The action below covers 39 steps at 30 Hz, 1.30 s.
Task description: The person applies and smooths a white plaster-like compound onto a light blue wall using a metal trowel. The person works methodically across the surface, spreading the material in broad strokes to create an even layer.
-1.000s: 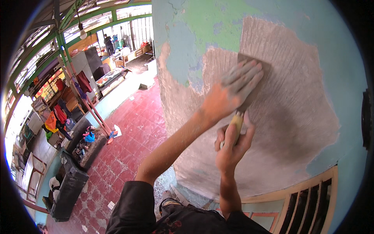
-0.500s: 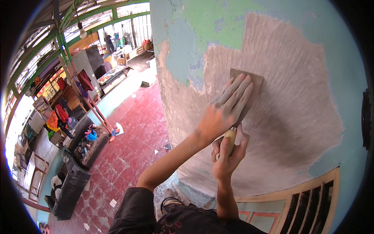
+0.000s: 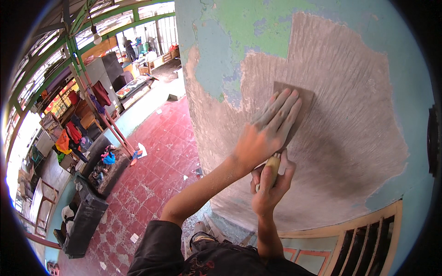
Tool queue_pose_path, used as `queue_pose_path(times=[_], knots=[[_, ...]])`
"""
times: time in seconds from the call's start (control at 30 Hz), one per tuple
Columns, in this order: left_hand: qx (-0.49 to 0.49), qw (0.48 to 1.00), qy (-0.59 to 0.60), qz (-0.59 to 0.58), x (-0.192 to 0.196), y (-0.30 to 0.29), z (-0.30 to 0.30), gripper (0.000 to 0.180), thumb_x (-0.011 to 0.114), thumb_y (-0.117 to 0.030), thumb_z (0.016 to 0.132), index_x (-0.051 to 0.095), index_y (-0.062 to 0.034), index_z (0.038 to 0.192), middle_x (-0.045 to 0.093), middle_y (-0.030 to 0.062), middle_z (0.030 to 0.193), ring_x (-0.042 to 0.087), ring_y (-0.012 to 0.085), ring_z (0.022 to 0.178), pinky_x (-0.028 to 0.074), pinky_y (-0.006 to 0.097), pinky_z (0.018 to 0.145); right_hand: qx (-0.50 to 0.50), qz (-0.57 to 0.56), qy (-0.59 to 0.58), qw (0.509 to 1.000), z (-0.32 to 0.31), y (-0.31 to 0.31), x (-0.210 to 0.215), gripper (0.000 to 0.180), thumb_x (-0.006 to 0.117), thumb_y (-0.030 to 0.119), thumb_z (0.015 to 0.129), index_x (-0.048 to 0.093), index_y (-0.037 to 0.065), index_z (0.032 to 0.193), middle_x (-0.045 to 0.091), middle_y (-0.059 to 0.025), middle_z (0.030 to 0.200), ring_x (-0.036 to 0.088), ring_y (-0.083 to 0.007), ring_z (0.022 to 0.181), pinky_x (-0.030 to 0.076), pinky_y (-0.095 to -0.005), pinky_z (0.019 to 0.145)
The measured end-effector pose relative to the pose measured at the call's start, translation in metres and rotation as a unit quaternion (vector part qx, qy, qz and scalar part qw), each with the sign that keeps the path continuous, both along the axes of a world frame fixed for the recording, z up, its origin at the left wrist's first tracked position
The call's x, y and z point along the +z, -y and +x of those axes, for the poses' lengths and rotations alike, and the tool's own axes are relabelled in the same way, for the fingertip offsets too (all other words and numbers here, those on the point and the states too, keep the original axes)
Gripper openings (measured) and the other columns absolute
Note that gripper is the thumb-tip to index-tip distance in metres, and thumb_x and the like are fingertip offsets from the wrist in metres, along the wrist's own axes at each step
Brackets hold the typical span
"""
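A wide scraper with a flat rectangular blade [image 3: 305,99] and a pale yellowish handle [image 3: 270,171] lies against a rough grey-brown patch of wall [image 3: 340,69]. My left hand [image 3: 271,122] presses on the blade, its dusty fingers stretched out and pointing up along it. Just below, my right hand [image 3: 272,186] is wrapped round the handle, thumb along its side. Around the bare patch runs old paint, green [image 3: 264,27] above and light blue [image 3: 410,78] at the right. Part of the blade is hidden under my left hand.
A wooden-framed vent with dark slats [image 3: 368,246] is at the lower right. Red floor tiles [image 3: 161,152] with pale flakes stretch to the left. Beyond them stand dark planter-like troughs [image 3: 85,225], thin poles [image 3: 110,124] and hung clothes [image 3: 69,138].
The scraper and both hands have shifted very slightly to the right in the picture. My grip and the press of my left hand on the blade look the same.
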<state>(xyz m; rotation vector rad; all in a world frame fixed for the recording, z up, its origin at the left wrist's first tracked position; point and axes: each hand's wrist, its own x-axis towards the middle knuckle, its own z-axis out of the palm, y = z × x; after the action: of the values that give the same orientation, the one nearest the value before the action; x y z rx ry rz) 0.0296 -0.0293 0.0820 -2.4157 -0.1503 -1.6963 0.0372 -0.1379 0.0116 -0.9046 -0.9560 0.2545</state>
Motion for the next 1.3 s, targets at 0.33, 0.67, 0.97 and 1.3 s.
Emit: queue_pose_path(times=[0.33,0.67,0.97,1.3], knots=[[-0.001,1.0,0.03,-0.004,0.001,-0.001,0.003,0.046,0.069,-0.004,0.081,0.059,0.0015,0.125,0.06,0.0153,0.13,0.056,0.03,0.124,0.049,0.042,0.103,-0.006,0.041,-0.007,0.999,-0.001,-0.007,-0.003,0.04,0.048,0.022,0.101,0.033,0.006,0.134,0.049,-0.002,0.065,0.043,-0.0036,0.051,0.028,-0.0179,0.039],[-0.004,0.998,0.055,0.012,0.021,-0.007,0.007,0.046,0.066,-0.002,0.08,0.06,-0.0008,0.126,0.06,0.0132,0.13,0.057,0.0305,0.122,0.051,0.041,0.101,-0.027,0.047,0.031,0.998,0.005,-0.011,0.015,0.042,0.046,0.02,0.1,0.033,0.0,0.135,0.048,-0.0017,0.063,0.041,-0.0035,0.049,0.029,-0.0183,0.041],[0.019,0.996,0.063,0.066,0.036,-0.01,0.008,0.046,0.064,-0.001,0.08,0.06,-0.0004,0.126,0.06,0.013,0.131,0.057,0.0267,0.123,0.052,0.036,0.099,-0.061,0.077,0.049,0.994,0.0,-0.015,0.026,0.039,0.046,0.015,0.101,0.034,-0.001,0.134,0.048,-0.0026,0.063,0.039,-0.004,0.05,0.03,-0.019,0.043],[0.016,0.996,0.041,0.076,0.041,-0.017,0.005,0.049,0.06,0.002,0.08,0.056,0.0026,0.129,0.058,0.0135,0.133,0.055,0.0271,0.126,0.049,0.037,0.104,-0.109,0.068,0.075,0.989,-0.002,-0.03,0.021,0.036,0.047,0.012,0.101,0.036,-0.001,0.132,0.05,-0.004,0.075,0.042,-0.0037,0.054,0.034,-0.0184,0.047]])
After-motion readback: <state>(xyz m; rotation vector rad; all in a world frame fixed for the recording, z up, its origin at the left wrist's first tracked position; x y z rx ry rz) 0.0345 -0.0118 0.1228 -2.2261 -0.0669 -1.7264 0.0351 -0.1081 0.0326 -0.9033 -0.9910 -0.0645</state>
